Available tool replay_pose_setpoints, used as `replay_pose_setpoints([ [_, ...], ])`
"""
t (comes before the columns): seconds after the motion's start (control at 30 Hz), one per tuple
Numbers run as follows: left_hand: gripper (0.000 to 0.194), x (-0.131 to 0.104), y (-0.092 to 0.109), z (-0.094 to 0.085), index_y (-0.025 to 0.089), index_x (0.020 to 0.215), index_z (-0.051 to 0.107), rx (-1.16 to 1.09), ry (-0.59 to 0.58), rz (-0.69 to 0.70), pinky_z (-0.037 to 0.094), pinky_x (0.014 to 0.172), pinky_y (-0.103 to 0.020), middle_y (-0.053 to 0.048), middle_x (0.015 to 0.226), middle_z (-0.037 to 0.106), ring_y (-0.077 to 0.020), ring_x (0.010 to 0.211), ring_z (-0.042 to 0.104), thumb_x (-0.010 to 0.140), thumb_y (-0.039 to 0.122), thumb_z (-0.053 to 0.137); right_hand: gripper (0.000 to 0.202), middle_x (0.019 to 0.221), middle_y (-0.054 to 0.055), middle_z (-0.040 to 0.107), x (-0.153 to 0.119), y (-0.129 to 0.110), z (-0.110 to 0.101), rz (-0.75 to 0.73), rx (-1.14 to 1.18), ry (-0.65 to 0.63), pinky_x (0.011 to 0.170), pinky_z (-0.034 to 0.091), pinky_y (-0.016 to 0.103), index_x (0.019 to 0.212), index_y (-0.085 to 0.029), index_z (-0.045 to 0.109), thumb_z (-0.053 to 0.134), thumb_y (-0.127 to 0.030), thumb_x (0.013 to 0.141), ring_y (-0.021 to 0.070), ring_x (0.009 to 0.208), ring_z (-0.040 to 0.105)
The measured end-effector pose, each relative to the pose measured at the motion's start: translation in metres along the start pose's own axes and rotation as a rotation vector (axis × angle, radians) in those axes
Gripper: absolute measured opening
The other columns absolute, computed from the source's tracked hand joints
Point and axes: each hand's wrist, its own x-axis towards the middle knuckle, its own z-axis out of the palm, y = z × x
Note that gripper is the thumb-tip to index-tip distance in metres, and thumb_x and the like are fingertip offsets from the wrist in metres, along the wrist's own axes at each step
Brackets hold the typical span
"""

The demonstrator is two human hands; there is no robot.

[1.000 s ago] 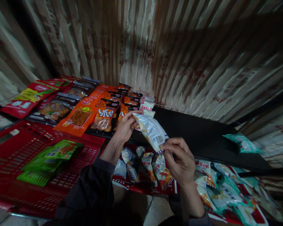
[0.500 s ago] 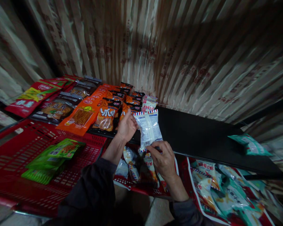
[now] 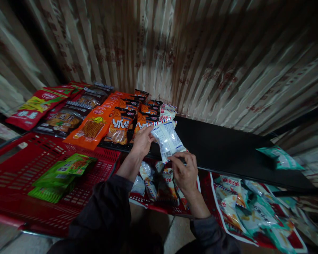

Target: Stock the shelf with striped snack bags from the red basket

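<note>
A small white snack bag (image 3: 169,139) with a red-and-blue striped edge is held tilted over the front of the black shelf, its printed back side facing me. My left hand (image 3: 142,143) grips its upper left corner between thumb and fingers. At the lower end, my right hand (image 3: 186,173) pinches the bag's edge between thumb and fingertips. Just behind the held bag, a similar white bag (image 3: 167,112) stands on the shelf. To its left are orange-and-black snack bags (image 3: 119,127) in rows.
The black shelf (image 3: 217,148) carries a teal bag (image 3: 282,157) at its right end. Orange stick packs (image 3: 88,128), dark packs (image 3: 63,120) and red bags (image 3: 38,107) lie left. Red baskets hold green packs (image 3: 66,173), white bags (image 3: 168,185) and teal-white bags (image 3: 259,211). Striped sheeting hangs behind.
My left hand has closed on the bag's upper left corner, where its fingers were looser before. The bag has tilted, its lower end swinging slightly right with my right hand.
</note>
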Motion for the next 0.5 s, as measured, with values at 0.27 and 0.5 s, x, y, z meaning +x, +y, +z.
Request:
replay_pose_setpoints([
  [0.27,0.017,0.001,0.003,0.002,0.015,0.072,0.058,-0.083,0.034,0.012,0.049,0.062,-0.023,0.001,0.067,0.067,-0.0096,0.058,0.061,0.066,0.018,0.074,0.034,0.099,0.004,0.059,0.003,-0.005,0.011,0.827,0.622,0.305,0.08,0.05,0.034,0.109,-0.023,0.056,0.066,-0.037,0.08,0.0177,0.091,0.058],
  [0.5,0.018,0.001,-0.001,0.0,0.014,0.071,0.058,-0.092,-0.019,0.014,0.05,0.063,-0.02,0.001,0.068,0.067,-0.0086,0.06,0.063,0.065,0.017,0.075,0.038,0.073,-0.005,0.063,0.015,-0.005,0.014,1.282,1.222,0.305,0.063,0.05,0.021,0.075,-0.02,0.062,0.086,-0.041,0.054,0.0072,0.064,0.056],
])
